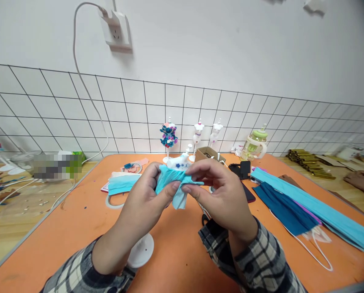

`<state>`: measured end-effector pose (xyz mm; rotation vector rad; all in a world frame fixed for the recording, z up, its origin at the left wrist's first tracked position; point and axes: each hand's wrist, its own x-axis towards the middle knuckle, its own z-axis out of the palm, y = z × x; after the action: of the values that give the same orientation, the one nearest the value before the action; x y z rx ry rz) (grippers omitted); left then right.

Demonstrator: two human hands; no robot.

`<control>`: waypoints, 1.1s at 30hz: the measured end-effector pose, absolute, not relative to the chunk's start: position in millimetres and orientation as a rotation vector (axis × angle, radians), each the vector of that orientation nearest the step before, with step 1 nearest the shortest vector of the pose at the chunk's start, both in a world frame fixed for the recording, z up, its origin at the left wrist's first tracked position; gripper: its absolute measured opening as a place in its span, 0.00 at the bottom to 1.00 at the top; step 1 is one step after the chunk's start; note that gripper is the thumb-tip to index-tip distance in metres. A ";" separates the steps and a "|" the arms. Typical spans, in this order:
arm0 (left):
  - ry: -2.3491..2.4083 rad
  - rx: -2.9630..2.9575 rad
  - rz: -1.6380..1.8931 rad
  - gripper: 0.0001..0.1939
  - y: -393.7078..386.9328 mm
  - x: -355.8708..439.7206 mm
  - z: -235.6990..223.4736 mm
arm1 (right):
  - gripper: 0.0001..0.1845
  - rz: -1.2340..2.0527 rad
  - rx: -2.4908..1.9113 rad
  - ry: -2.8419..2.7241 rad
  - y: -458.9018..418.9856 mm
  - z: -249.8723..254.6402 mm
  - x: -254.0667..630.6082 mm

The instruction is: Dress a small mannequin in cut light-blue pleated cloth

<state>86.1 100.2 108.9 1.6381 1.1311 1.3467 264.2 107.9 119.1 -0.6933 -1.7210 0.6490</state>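
Note:
Over the orange table [78, 228], my left hand [147, 195] and my right hand [223, 191] meet and both pinch a small piece of light blue crepe paper [172, 181]. The paper is wrapped around a small white mannequin [178, 164] with blue dots, whose top shows above my fingers. Its round white base [142, 249] shows below my left wrist. Both hands are closed on the paper and figure.
Folded blue paper [122, 183] and tape rings lie behind my left hand. Long light blue and dark blue paper strips [291, 203] lie at right. Three small mannequins [197, 134], a cardboard box [208, 154], a green-lidded cup [255, 144], a phone and scissors are nearby. Another person's hand [363, 183] rests far right.

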 end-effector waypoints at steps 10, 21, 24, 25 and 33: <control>1.162 1.664 1.272 0.19 102.9 83.7 107.8 | 0.06 0.719 -0.774 -1.745 111.6 123.2 271.9; 1.037 1.688 1.221 0.21 101.3 86.7 104.4 | 0.05 0.707 -0.881 -1.735 114.7 121.2 273.1; 1.104 1.686 1.225 0.19 101.6 88.5 103.7 | 0.05 0.728 -0.878 -1.730 115.2 121.0 273.3; 1.114 1.677 1.232 0.17 101.6 89.0 103.4 | 0.05 0.731 -0.880 -1.726 115.4 120.7 273.4; 0.950 1.582 1.148 0.15 105.4 81.8 102.2 | 0.10 0.853 -0.827 -1.686 118.0 122.4 278.3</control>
<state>81.8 105.4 102.2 1.5823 0.9501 1.1475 278.3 118.0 122.4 -0.8273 -1.6859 0.8527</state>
